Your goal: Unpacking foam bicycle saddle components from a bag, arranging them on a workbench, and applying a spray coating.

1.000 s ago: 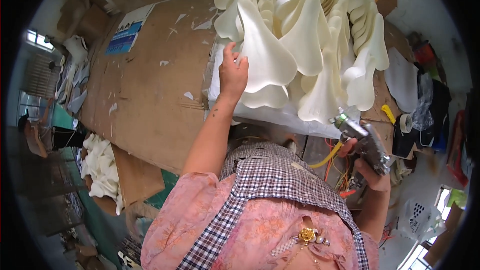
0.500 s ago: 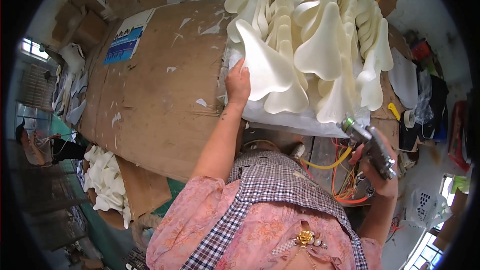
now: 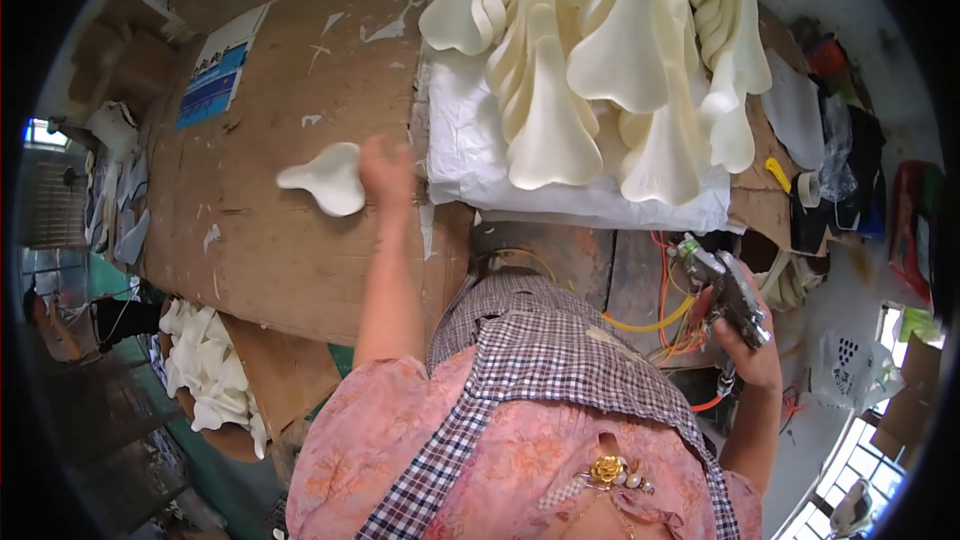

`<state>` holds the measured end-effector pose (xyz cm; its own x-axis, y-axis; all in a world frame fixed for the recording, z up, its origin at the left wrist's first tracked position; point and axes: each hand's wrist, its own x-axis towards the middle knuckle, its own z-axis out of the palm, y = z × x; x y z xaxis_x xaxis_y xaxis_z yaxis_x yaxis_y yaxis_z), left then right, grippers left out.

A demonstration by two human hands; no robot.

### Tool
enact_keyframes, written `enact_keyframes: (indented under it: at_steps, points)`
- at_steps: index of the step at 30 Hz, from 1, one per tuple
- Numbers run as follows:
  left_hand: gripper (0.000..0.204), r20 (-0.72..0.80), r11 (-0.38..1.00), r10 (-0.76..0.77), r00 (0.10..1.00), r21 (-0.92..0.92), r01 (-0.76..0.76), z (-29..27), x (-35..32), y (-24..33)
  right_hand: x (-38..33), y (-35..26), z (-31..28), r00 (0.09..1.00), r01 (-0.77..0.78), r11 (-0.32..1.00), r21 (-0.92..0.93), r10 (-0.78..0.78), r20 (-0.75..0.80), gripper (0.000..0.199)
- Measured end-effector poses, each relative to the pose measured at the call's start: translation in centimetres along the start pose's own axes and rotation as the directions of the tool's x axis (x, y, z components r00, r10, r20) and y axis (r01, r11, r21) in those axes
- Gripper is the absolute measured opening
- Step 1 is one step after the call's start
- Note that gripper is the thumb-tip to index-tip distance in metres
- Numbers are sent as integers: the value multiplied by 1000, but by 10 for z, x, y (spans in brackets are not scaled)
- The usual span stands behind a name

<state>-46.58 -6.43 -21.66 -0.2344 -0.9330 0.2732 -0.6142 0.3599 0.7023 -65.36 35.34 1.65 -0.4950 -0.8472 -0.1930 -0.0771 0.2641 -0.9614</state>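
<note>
Head view: left hand (image 3: 388,172) now out over the brown cardboard surface (image 3: 290,240), fingers closed on one cream foam piece (image 3: 328,178) lifted off the far stack of foam pieces (image 3: 600,60), where a second ago still pressed against that pile. Suggests one piece separated and set out flat for work. Right hand (image 3: 745,340) clenched around a metal spray gun (image 3: 722,288), low at the right, near orange hoses (image 3: 670,325).

Workshop: cardboard-topped bench (image 3: 300,240), stacked foam pieces (image 3: 620,50) (cluttered floor).
</note>
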Motion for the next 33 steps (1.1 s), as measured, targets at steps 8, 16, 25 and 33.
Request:
enact_keyframes:
  at_steps: [8,16,25,33]
  points:
    - [64,384,962,114,916,-271,-7,114,-88,68,2,-5,11,987,60,997,-39,-66,-150,59]
    - [50,372,962,52,927,-267,53,106,-89,81,-42,-3,1,934,232,972,-23,-230,-272,66]
    - [43,278,693,-83,957,-674,256,25,-47,43,-58,-21,-12,806,346,938,25,-284,-519,64]
    - [34,547,467,276,790,-795,387,81,20,180,-60,1,-14,930,74,985,-157,-125,-345,58]
